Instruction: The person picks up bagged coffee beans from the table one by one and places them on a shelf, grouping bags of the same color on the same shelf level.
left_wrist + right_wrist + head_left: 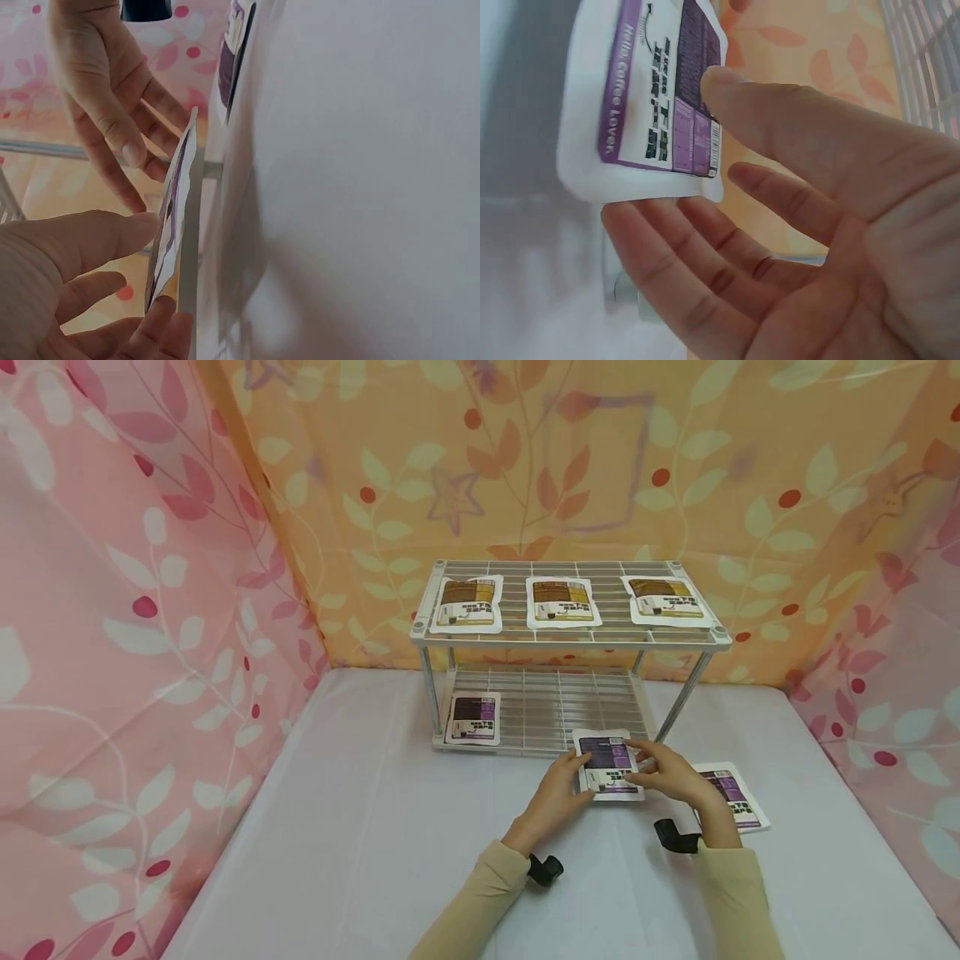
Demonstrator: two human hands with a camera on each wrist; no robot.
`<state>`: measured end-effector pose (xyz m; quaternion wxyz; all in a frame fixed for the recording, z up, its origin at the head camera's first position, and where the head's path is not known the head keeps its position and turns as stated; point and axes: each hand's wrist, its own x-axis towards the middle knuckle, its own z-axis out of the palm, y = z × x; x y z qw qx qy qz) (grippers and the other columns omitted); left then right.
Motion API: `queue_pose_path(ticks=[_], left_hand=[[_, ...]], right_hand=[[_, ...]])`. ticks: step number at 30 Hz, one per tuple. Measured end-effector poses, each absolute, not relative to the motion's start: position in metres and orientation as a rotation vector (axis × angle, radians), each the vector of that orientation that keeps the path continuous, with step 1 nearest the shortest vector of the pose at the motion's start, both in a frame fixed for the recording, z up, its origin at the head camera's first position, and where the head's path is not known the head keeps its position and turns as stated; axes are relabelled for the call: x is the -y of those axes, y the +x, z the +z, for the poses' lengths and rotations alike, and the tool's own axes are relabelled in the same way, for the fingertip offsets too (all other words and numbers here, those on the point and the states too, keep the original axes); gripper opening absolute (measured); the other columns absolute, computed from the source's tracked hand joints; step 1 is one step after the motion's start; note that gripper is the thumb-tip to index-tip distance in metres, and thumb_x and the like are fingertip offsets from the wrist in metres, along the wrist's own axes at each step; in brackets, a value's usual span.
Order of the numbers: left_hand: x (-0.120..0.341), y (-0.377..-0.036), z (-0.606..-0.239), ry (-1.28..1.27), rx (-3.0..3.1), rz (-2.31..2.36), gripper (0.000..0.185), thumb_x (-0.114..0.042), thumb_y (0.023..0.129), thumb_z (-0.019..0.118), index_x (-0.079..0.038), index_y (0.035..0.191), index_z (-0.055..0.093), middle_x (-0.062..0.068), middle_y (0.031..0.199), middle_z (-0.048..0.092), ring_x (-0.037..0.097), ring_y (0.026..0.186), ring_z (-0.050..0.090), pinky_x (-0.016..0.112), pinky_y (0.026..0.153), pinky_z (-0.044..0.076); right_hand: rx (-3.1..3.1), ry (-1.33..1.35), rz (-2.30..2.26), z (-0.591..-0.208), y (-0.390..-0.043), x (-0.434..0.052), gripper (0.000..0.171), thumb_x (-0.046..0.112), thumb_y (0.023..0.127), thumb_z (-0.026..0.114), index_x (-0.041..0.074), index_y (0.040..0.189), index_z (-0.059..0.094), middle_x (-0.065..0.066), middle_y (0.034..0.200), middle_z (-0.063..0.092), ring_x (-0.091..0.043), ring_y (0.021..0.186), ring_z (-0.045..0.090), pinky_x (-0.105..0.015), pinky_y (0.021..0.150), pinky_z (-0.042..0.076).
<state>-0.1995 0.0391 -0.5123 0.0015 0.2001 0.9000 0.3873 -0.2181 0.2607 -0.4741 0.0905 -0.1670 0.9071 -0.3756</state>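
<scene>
A flat white coffee packet [609, 766] with a purple label is held between both hands at the front edge of the lower rack shelf [536, 706]. The left hand [553, 792] pinches its left side, thumb on the printed face and fingers behind, as the left wrist view [169, 217] shows. At the opposite side is the right hand [673, 774]; in the right wrist view its thumb [724, 79] overlaps the label and the fingertips [622, 214] reach behind the edge. Another purple packet [738, 797] lies on the table, partly covered by the right hand.
The two-tier white wire rack [573, 642] stands at the back of the white table [360, 852]. Three brown-labelled packets, including the middle one [562, 603], lie on top. One purple packet [474, 718] lies at the lower shelf's left. Patterned cloth [360, 485] surrounds the table.
</scene>
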Motion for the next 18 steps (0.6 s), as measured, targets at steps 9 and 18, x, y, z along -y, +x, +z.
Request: queue_pose_path(ticks=[9, 18], left_hand=[[-0.024, -0.211, -0.511, 0.644, -2.840, 1.215, 0.070, -0.012, 0.076, 0.076, -0.005, 0.137, 0.043, 0.021, 0.144, 0.035, 0.036, 0.130, 0.038, 0.044, 0.104, 0.037], [-0.013, -0.217, -0.513, 0.660, -2.841, 1.308, 0.073, -0.005, 0.071, 0.078, -0.001, 0.136, 0.045, 0.025, 0.145, 0.032, 0.040, 0.129, 0.036, 0.046, 0.104, 0.037]], right_hand=[[-2.751, -0.725, -1.217, -0.480, -0.224, -0.247, 0.066, 0.021, 0.083, 0.070, -0.005, 0.135, 0.039, -0.035, 0.113, 0.049, -0.039, 0.087, 0.061, -0.039, 0.063, 0.054], [-2.753, -0.618, -1.230, -0.484, -0.227, -0.230, 0.068, 0.012, 0.080, 0.072, -0.005, 0.137, 0.038, -0.035, 0.128, 0.043, -0.049, 0.102, 0.053, -0.051, 0.080, 0.052]])
